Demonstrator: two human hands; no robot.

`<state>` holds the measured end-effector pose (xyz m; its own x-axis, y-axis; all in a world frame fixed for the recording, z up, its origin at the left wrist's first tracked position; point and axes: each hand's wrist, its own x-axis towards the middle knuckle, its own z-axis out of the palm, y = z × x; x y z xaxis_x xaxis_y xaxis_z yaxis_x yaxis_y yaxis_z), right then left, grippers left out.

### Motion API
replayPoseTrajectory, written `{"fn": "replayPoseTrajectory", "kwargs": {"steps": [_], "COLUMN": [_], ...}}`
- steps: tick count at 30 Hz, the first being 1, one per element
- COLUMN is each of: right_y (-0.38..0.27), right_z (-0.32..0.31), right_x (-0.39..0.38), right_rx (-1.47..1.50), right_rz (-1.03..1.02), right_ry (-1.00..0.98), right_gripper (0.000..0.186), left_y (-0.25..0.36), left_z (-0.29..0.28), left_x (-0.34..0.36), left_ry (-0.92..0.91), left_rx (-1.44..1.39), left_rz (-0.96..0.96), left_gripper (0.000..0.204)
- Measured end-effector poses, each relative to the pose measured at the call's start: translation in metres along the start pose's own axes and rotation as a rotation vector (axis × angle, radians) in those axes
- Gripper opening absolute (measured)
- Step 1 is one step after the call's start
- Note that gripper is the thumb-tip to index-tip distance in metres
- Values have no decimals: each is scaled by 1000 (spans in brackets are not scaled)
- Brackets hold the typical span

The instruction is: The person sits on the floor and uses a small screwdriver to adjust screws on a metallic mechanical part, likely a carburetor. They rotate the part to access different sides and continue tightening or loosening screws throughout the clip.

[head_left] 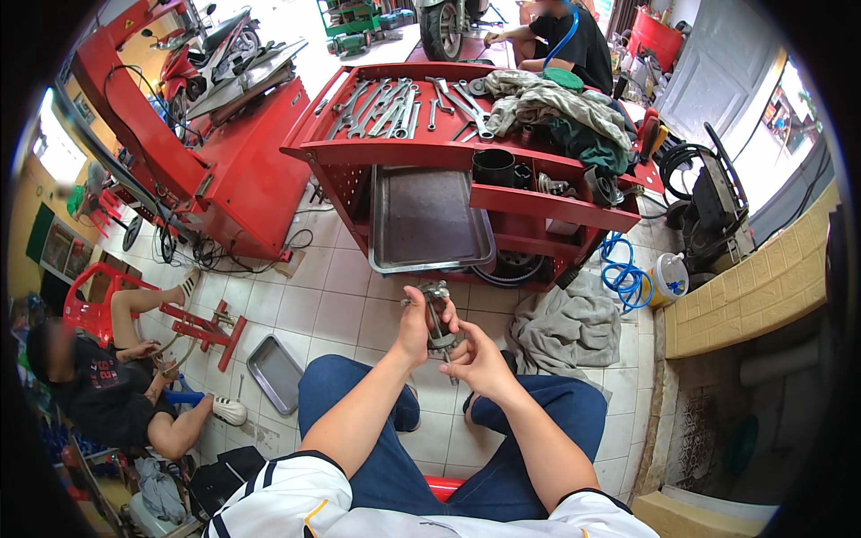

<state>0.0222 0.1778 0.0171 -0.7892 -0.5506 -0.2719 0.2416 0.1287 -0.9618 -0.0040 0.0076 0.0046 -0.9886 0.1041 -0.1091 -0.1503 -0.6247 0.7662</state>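
The metal part (438, 328), a compact greyish assembly, is located between the two hands, above the person's knees and clear of the tiled floor (332, 309). The left grip (414, 328) is closed around its left side, thumb upward. The right grip (482, 361) is closed at its lower end, fingers pinching a slender metal piece (454, 381); whether this is a tool or a component cannot be determined. Progress, as judged: the part is in hand and steadied, and work at its lower end appears under way. It is not set down, and its main body looks assembled; the remaining steps cannot be established. Beyond it stands the red tool cart (296, 154), with wrenches (381, 108) on its tabletop and a metal tray (430, 215) below. A grey cloth (569, 332) lies right, a smaller tray (275, 374) left.
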Motion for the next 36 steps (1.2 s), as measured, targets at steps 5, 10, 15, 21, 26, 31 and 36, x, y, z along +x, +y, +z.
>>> {"fn": "replayPoseTrajectory", "kwargs": {"steps": [5,10,15,21,26,31,36], "right_y": [5,-5,-14,2,-6,1,11], "right_z": [13,-1,8,4,-10,1,-4], "right_x": [-3,0,-4,-2,-2,-1,1], "right_rx": [-281,278,-201,110,245,151,216], "right_rz": [-155,-11,39,-24,-1,-81,11], "right_ry": [154,-20,97,15,-21,19,-30], "right_gripper": [74,77,75,66,61,56,63], "left_y": [-3,8,-3,2,14,4,0], "left_z": [9,-1,7,4,-4,-1,16], "left_x": [-4,3,-4,3,3,0,-4], "left_ry": [-4,-2,-10,-5,33,-51,-34], "left_rx": [109,36,108,70,126,37,81], "left_rz": [-27,33,1,32,83,32,-18], "left_gripper": [79,79,78,77,77,76,82]}}
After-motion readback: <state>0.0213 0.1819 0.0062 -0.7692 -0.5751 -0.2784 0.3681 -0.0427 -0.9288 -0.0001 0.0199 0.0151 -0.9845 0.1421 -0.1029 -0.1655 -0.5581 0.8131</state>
